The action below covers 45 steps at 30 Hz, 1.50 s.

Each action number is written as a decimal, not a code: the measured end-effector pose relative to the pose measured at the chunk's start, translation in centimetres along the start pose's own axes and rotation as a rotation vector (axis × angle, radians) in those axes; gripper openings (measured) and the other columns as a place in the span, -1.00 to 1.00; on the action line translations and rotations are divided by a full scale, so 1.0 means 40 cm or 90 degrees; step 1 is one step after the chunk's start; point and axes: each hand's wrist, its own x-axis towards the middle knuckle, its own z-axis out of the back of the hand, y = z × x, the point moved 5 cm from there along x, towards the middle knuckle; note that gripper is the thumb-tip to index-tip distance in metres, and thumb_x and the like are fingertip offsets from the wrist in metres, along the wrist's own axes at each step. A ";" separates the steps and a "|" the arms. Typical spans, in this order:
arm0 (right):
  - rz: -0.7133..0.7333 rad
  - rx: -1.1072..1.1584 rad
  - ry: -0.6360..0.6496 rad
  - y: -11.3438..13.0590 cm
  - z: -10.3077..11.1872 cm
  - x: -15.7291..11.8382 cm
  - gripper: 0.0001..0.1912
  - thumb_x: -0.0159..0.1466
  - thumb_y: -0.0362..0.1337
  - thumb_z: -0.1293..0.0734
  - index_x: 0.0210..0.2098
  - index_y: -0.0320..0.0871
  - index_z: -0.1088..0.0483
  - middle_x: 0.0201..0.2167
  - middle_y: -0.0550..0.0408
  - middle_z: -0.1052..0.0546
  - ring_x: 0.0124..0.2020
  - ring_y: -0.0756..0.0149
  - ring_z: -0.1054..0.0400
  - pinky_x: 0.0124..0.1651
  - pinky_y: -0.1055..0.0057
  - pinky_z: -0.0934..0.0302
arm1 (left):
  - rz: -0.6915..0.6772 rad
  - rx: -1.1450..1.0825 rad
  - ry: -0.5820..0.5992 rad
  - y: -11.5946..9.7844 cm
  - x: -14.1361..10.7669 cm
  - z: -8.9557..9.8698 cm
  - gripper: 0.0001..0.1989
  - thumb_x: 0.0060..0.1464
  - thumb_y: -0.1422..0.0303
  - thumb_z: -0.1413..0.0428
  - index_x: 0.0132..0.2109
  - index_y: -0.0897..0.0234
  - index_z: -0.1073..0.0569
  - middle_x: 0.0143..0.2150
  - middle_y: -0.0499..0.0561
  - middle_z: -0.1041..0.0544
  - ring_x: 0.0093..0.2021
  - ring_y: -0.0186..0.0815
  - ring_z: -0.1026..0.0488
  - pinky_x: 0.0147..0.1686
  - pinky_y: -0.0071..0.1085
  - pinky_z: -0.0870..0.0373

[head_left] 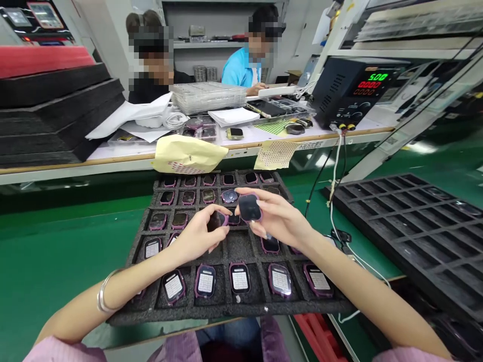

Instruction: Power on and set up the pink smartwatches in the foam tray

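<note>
Pink sleeves (64, 350) fill the bottom corners, pushed back from bare forearms, with a silver bracelet (101, 291) on the left one. Just beyond the lap lies a black foam tray (211, 312) divided into compartments; its nearest row holds purple-cased watches (240, 278) whose screens show white panels with rows of boxes. Over the middle of this tray, the left hand (207, 229) grips a dark-faced watch (216, 220) between thumb and fingers, partly hidden by them. Just beside it, the right hand (277, 211) pinches a second purple-rimmed watch (249, 207) by its edges, dark screen toward the camera. Farther rows of the tray hold more watches, mostly dark-screened. Off to the right sits another compartmented tray (426, 236), and a white cable (334, 186) hangs near it. Behind, yellow papers (188, 153) hang over the edge of a bench (128, 163), which bears a stack of black foam (49, 118) at left, clear plastic trays (207, 96) midway and a power supply (335, 95) reading 5.00 in green at right. Across the bench are a person in black (145, 93) and a person in blue (236, 68), with grey shelving (222, 44) behind them.
</note>
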 end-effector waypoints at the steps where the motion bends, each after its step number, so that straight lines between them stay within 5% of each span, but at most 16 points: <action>1: -0.015 0.010 0.003 -0.011 0.004 0.003 -0.59 0.23 -0.30 -0.31 0.08 -0.18 -0.34 -0.28 -0.03 -0.54 -0.64 0.47 -0.29 -0.60 0.47 -0.15 | -0.001 0.018 -0.003 0.002 -0.002 0.005 -0.75 0.08 0.41 -0.05 -0.07 0.29 -0.29 -0.57 -0.25 -0.21 -0.73 -0.55 -0.13 -0.71 -0.58 -0.09; 10: -0.066 0.038 -0.014 -0.070 0.028 -0.017 -0.55 0.22 -0.30 -0.35 0.10 -0.17 -0.33 -0.20 -0.09 -0.54 -0.60 0.45 -0.33 -0.61 0.50 -0.19 | -0.062 0.117 -0.068 0.010 -0.010 0.016 -0.64 0.04 0.38 -0.10 0.01 0.23 -0.27 -0.24 -0.05 -0.41 -0.47 -0.43 -0.32 -0.50 -0.51 -0.27; 19: -0.051 -0.004 -0.034 -0.075 0.022 -0.022 -0.60 0.18 -0.33 -0.39 0.03 -0.11 -0.41 -0.26 0.02 -0.53 -0.60 0.47 -0.34 -0.58 0.52 -0.22 | -0.117 0.211 -0.069 -0.003 -0.017 0.017 -0.69 0.03 0.47 -0.05 -0.03 0.26 -0.30 -0.17 0.00 -0.46 -0.17 -0.28 -0.39 -0.12 -0.40 -0.30; 23: -0.031 -0.026 -0.061 -0.066 0.014 -0.029 -0.60 0.18 -0.33 -0.40 0.03 -0.11 -0.42 -0.33 0.08 -0.51 -0.60 0.49 -0.31 -0.57 0.52 -0.20 | -0.111 0.222 -0.031 0.002 -0.019 0.008 -0.70 0.03 0.47 -0.03 -0.04 0.25 -0.29 -0.21 -0.02 -0.45 -0.20 -0.29 -0.38 -0.14 -0.40 -0.31; 45: -0.028 -0.071 -0.068 -0.067 0.019 -0.039 -0.58 0.14 -0.27 -0.42 0.00 -0.15 -0.45 -0.41 0.09 -0.46 -0.65 0.49 -0.28 -0.65 0.53 -0.17 | -0.100 0.209 -0.071 -0.004 -0.015 0.016 -0.71 0.02 0.45 -0.03 -0.05 0.25 -0.29 -0.23 -0.04 -0.44 -0.24 -0.31 -0.40 -0.19 -0.42 -0.31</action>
